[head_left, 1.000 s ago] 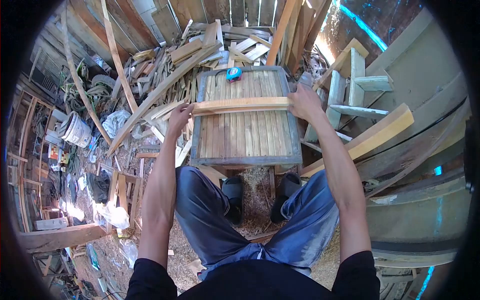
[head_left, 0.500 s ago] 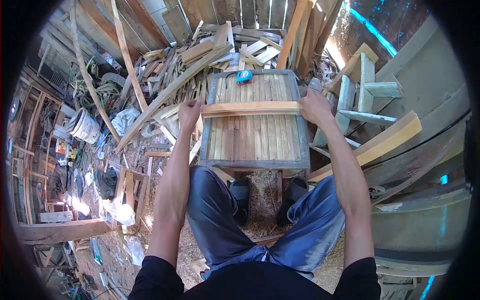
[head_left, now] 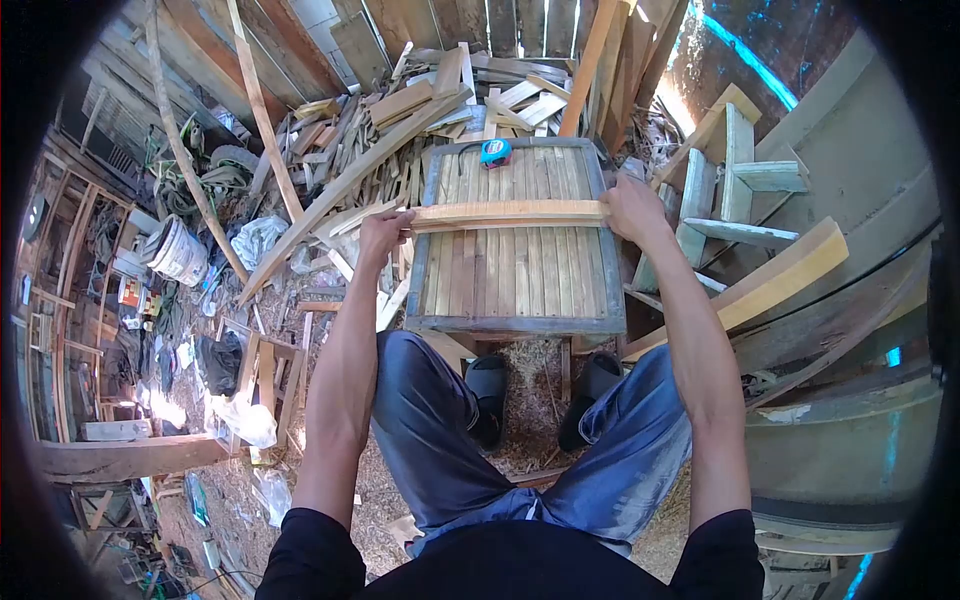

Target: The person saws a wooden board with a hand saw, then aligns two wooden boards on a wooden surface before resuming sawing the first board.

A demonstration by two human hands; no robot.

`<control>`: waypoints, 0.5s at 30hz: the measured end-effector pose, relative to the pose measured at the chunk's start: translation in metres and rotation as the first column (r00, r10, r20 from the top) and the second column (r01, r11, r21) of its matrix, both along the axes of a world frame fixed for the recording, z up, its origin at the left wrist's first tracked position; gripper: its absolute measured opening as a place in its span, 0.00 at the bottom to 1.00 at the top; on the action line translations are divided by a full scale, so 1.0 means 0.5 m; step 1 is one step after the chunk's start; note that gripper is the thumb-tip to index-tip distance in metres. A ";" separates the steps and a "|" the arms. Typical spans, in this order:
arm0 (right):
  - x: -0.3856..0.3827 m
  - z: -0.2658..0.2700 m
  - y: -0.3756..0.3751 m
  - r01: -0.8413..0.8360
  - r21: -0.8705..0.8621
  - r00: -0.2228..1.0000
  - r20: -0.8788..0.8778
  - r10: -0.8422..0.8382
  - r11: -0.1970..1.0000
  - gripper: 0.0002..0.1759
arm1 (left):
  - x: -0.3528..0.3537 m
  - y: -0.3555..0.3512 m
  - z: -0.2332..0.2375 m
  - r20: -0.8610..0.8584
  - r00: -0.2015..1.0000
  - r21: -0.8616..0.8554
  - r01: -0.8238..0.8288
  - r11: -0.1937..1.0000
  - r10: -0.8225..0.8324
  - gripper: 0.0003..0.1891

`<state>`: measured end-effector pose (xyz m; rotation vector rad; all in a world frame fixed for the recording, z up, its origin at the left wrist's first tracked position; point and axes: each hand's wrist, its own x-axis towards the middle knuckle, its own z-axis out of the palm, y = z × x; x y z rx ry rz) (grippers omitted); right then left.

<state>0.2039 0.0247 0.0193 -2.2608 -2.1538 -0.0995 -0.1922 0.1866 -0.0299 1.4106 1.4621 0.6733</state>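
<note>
A light wooden strip lies crosswise over the slatted wooden table with its dark frame. Its left end is gripped by my left hand, just past the table's left edge. At the opposite end, my right hand is closed round the strip near the table's right edge. A blue and red tape measure sits on the table's far edge, beyond the strip.
Scrap wood is heaped behind the table. A white bucket stands at the left. On the right are a pale wooden frame and a thick yellowish board. My feet are below the table.
The fingers of my left hand have shifted slightly on the strip's end. The strip has stayed nearly level across the table, and the whole view has moved a little.
</note>
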 end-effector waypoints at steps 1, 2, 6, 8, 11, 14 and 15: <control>0.000 0.003 -0.001 -0.003 -0.011 1.000 -0.014 0.003 1.000 0.11 | -0.001 0.001 -0.001 0.003 1.000 -0.009 0.009 1.000 -0.009 0.19; -0.001 0.006 -0.001 -0.005 -0.022 1.000 -0.028 0.005 1.000 0.11 | -0.003 0.001 -0.002 0.003 1.000 -0.010 0.009 1.000 -0.009 0.19; -0.002 0.009 0.005 0.054 -0.057 0.996 -0.062 -0.057 0.997 0.13 | 0.000 -0.005 -0.003 0.089 0.995 -0.025 -0.040 0.999 0.042 0.17; 0.001 0.020 0.001 0.088 -0.070 0.983 -0.153 -0.098 0.994 0.18 | 0.003 -0.005 -0.002 0.137 0.989 -0.011 -0.058 0.998 0.059 0.16; 0.017 0.007 0.004 0.059 -0.055 0.984 -0.166 -0.067 0.997 0.20 | 0.008 -0.002 0.001 0.147 0.987 0.018 -0.067 0.998 0.063 0.16; 0.023 0.005 -0.002 0.041 -0.016 0.984 -0.174 -0.043 0.999 0.21 | 0.016 -0.002 0.011 0.045 0.997 0.049 -0.072 0.996 0.069 0.17; 0.021 0.012 -0.006 0.042 -0.019 0.984 -0.172 -0.045 0.999 0.21 | 0.019 -0.002 0.011 0.046 0.997 0.046 -0.071 0.996 0.069 0.17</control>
